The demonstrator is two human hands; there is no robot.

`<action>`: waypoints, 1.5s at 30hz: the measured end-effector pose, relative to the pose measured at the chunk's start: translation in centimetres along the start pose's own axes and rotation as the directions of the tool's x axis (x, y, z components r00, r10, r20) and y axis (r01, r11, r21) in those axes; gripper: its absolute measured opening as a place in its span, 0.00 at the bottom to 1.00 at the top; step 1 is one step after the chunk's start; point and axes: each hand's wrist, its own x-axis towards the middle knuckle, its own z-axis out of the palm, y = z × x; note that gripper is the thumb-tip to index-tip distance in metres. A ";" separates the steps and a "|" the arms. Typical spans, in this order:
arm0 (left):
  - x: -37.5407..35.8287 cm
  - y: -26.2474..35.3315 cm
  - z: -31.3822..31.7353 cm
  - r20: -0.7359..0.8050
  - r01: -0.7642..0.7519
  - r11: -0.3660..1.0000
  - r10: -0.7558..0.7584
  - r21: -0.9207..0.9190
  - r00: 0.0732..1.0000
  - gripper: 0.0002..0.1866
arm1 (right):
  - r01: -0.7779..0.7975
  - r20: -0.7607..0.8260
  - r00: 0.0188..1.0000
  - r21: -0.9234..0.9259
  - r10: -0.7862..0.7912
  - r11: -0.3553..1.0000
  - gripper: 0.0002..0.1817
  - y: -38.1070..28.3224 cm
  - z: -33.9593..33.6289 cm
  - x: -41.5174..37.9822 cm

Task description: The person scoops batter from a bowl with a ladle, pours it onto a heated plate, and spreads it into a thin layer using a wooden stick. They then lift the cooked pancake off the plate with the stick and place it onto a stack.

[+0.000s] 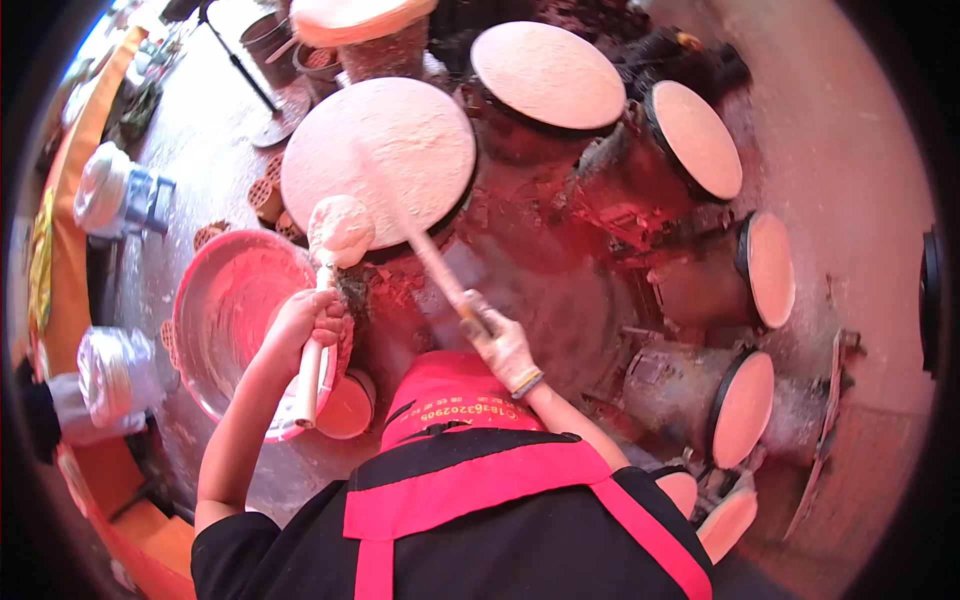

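My left hand (308,322) is wrapped round the pale handle of a ladle (341,232), whose bowl carries whitish batter beside the edge of a large round griddle (400,140). A pale layer of batter covers that griddle. In a light glove, my right hand (500,345) grips the handle of a long flat scraper (425,245). The scraper's far end is blurred by motion over the batter. Below the ladle, to the left, stands a wide basin (225,290) with batter on its inside wall.
More round griddles with pale tops, such as one at the upper middle (548,75) and one at the right (771,270), curve round the right side. Plastic-wrapped stacks (115,375) stand at the left. A black pole stand (240,70) is at the upper left.
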 end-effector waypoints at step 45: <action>32.6 -9.7 85.7 0.305 0.331 0.635 -0.682 0.698 0.665 0.10 | -0.219 -0.973 0.197 0.073 0.118 0.973 0.07 -2.9 -84.2 -6.3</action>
